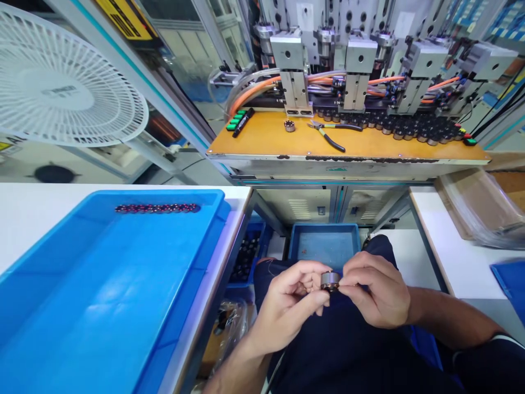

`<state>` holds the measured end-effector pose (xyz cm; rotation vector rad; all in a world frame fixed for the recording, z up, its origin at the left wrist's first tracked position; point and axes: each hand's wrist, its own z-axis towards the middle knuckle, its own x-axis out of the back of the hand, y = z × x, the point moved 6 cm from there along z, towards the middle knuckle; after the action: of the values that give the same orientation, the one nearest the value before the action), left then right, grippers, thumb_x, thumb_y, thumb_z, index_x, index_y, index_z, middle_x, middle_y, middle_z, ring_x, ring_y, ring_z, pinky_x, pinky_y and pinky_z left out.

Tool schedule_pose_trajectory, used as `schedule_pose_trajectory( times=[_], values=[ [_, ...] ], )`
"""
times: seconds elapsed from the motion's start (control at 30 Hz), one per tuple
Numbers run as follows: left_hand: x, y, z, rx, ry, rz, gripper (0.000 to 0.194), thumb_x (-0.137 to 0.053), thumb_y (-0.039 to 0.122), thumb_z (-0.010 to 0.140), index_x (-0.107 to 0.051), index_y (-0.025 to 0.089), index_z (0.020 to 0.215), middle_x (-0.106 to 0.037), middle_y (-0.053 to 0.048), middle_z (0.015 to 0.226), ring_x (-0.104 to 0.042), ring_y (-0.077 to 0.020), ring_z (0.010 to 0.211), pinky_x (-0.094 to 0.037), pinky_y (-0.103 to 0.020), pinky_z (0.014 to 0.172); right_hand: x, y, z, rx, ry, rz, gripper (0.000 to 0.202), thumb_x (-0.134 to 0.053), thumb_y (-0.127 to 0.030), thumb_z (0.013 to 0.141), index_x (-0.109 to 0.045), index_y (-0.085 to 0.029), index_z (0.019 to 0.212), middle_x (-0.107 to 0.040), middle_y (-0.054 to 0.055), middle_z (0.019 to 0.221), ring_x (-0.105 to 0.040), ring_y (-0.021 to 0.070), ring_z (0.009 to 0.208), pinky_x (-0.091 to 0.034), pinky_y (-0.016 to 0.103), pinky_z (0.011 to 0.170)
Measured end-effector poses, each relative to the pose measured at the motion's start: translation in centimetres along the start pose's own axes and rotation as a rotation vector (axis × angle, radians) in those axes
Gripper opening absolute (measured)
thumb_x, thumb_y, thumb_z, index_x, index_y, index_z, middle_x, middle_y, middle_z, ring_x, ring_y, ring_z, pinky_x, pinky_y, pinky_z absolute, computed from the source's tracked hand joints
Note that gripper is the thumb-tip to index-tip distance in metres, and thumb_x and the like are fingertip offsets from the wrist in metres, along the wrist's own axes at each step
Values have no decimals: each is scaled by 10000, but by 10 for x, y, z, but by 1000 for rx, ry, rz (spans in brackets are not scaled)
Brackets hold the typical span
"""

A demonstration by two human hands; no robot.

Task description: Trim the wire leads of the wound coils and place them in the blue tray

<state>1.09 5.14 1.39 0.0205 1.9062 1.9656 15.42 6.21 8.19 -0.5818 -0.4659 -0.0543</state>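
My left hand (289,303) is closed around a small motor stator (329,279), a short cylinder with a silver metal band and a dark, coppery lower edge. The thumb presses its lower side and the fingers lie behind and at its left. At the stator's right edge, my right hand (375,287) has thumb and forefinger pinched together. Whatever sits between those fingertips is too small to make out. Both hands are held above my lap, in front of a shallow blue bin (324,241) low between the tables.
A large blue tray (123,295) at left holds a row of small dark parts (158,208). On the orange machine bench (254,139) lie cutting pliers (334,131), a black marker (243,122), one single stator (289,126) and many dark cylindrical parts (410,128). A white fan (69,82) stands at upper left.
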Motion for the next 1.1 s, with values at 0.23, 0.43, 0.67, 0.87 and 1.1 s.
schedule_pose_trajectory(
  times=[0.23,0.43,0.67,0.87,1.1],
  values=[
    [-1,6,-2,-132,81,-67,193,-700,155,820,-662,196,1005,-712,-60,938,-698,-138,647,-569,-230,560,0,-3,0,-21,84,-129,114,-532,-83,907,-604,-147,846,-633,42,712,-582,123,608,-516,235,581],
    [-4,13,-2,-282,0,-285,230,-813,297,725,-624,210,823,-716,-40,1044,-692,-240,1032,-548,-397,928,2,-3,0,-63,99,-64,121,-531,-95,910,-597,-148,823,-618,36,698,-587,120,614,-508,223,575],
    [-9,-6,3,-5,-44,-335,448,-703,548,768,-633,181,1016,-683,-81,983,-655,-209,939,-507,-325,862,3,-9,-4,203,49,-52,131,-495,-112,941,-597,-116,859,-613,58,699,-566,132,591,-516,257,553],
    [-13,-8,5,153,-169,-188,333,-657,453,854,-611,134,940,-559,20,600,-473,-72,536,-366,-200,563,6,-6,-5,246,31,-157,127,-496,-114,933,-601,-130,863,-612,45,692,-565,139,594,-513,269,549],
    [-13,-2,6,12,-28,-216,166,-647,200,872,-570,193,1019,-675,-2,717,-617,-95,539,-445,-177,496,8,-3,0,110,62,-189,157,-507,-107,941,-602,-131,818,-616,42,686,-573,121,593,-497,236,550]
  ],
)
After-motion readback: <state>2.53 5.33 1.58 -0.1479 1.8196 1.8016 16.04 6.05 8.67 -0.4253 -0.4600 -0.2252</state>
